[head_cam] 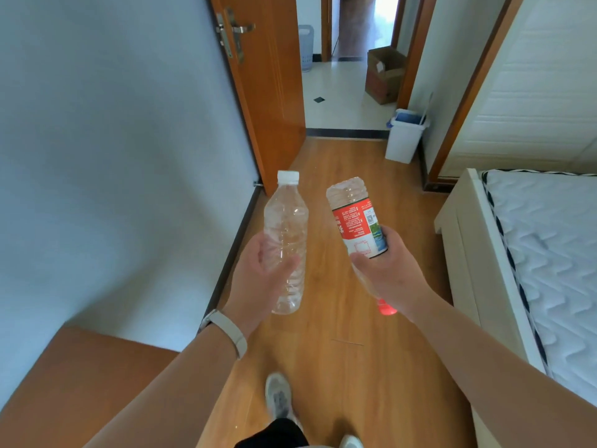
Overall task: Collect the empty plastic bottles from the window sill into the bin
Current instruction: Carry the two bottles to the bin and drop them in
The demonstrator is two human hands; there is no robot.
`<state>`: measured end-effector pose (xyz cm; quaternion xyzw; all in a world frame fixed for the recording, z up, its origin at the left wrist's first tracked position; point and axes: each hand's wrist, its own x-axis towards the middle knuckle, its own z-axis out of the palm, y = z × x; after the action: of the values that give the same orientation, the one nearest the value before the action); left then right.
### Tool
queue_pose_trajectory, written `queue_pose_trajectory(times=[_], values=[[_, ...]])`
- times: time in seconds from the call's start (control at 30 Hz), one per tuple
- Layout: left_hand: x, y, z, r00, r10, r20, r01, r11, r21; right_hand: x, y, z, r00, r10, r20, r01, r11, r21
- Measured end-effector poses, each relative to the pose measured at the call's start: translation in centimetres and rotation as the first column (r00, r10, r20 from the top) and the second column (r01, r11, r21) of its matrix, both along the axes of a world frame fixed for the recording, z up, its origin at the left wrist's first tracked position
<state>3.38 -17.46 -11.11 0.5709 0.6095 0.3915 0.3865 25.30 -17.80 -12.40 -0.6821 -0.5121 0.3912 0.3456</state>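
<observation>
We hold a bottle in each hand over the wooden floor [339,367]. Our left hand [261,270] has its fingers and thumb curled round the lower half of the clear bottle [286,227], which stands upright with its white cap on and looks empty. Our right hand [387,270] has its fingers clamped on the red-labelled bottle [355,221], held upside down, base tilted toward 11 o'clock and red cap [386,308] below the hand; it too looks empty. The two bottles are near each other but apart. At 1 o'clock, well ahead by the doorway, stands the white bin [403,143] with a blue liner; we cannot tell what it holds. Beyond it sits an open cardboard box [384,76]. The bed [549,253] lies at 3 o'clock.
</observation>
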Motion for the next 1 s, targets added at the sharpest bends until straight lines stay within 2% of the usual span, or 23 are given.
queue_pose_trajectory(times=[0.17, 0.33, 0.57, 0.73, 1.0], values=[[-1.4, 9.4, -2.2, 0.999, -0.038, 0.038, 0.039, 0.999, -0.029, -0.8, 8.1, -0.8, 0.998, -0.06, 0.028, 0.061, 0.998, -0.027], [-3.9, 21.4, -4.2, 0.985, -0.089, 0.145, 0.101, 0.992, -0.074, -2.4, 18.2, -0.6, 0.986, -0.147, 0.074, 0.151, 0.988, -0.046], [-6.5, 36.2, -3.6, 0.975, -0.176, 0.137, 0.186, 0.981, -0.061, -6.4, 30.8, 0.8, 0.97, -0.202, 0.136, 0.207, 0.978, -0.027], [-6.9, 42.5, -4.0, 0.973, -0.16, 0.164, 0.176, 0.98, -0.09, -7.1, 36.8, 0.7, 0.965, -0.191, 0.178, 0.204, 0.978, -0.053], [-5.3, 53.5, -5.1, 0.978, -0.136, 0.157, 0.152, 0.983, -0.1, -5.3, 48.3, 0.2, 0.964, -0.256, 0.068, 0.26, 0.964, -0.059]])
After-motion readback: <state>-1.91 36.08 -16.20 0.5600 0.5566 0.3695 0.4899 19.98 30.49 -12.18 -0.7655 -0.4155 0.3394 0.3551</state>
